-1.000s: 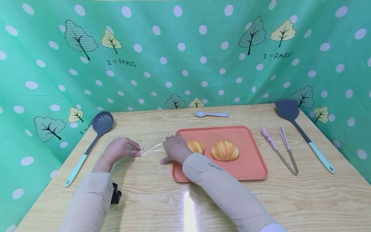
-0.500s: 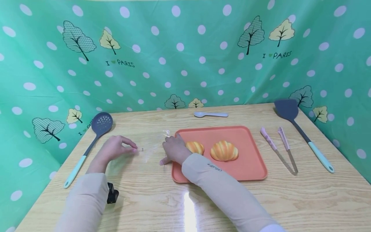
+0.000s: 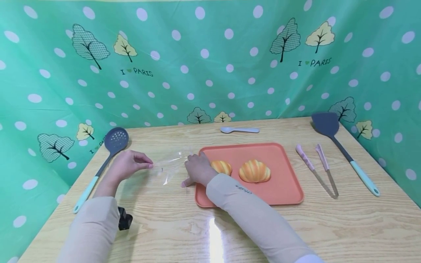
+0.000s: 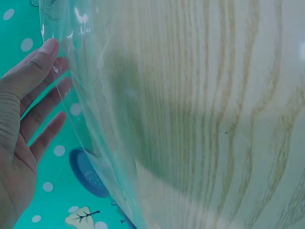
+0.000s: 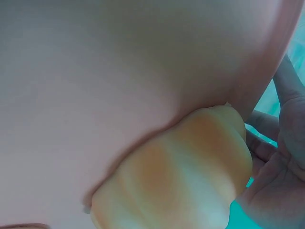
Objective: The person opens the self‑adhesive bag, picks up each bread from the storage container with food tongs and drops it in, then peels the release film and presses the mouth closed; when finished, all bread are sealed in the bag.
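In the head view a clear plastic bag, thin and creased with bright glints, spans the gap between the two hands. My left hand pinches its left edge between thumb and index finger; the left wrist view shows the other fingers spread apart from the film. At the tray's left rim, my right hand rests with thumb and fingers spread, by the bag's right end. The pink tray bears two croissant-shaped breads, one partly hidden by the right hand and one in the middle.
A slotted skimmer lies at the left and a small spoon behind the tray. Pink-handled tongs and a turner lie to the right. A polka-dot curtain hangs behind the table.
My left hand has moved left and slightly up, drawing the bag's left edge away from the right hand and lifting it. The right hand has stayed at the tray's rim.
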`<move>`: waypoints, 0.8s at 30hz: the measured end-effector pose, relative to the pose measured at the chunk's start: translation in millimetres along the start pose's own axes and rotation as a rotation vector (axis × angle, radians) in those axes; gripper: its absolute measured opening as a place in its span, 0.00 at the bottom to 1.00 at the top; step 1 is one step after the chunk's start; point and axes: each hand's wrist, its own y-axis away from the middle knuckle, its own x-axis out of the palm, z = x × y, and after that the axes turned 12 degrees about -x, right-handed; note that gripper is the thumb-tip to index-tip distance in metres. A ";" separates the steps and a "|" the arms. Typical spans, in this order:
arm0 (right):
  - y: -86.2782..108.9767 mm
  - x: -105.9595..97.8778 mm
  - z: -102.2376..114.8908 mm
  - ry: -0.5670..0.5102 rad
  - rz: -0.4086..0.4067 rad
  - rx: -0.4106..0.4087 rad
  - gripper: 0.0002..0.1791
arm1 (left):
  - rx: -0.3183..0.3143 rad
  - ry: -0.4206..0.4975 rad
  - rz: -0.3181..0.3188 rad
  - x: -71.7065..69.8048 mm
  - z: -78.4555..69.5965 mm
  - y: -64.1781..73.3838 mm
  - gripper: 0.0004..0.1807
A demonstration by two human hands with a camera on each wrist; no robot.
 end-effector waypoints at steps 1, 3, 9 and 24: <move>0.3 -0.2 0.0 0.001 0.000 -0.001 0.40 | 0.004 0.005 -0.004 -1.0 -0.7 0.2 0.03; 0.5 -0.3 0.1 0.003 -0.004 -0.001 0.39 | 0.011 0.012 -0.004 -3.2 -2.5 0.6 0.05; 0.1 0.4 0.5 0.011 -0.004 0.001 0.39 | 0.029 -0.016 0.015 -7.0 -6.4 0.7 0.12; 2.4 -2.2 2.1 0.030 0.029 0.003 0.37 | 0.013 -0.018 0.056 -4.3 -7.0 0.5 0.08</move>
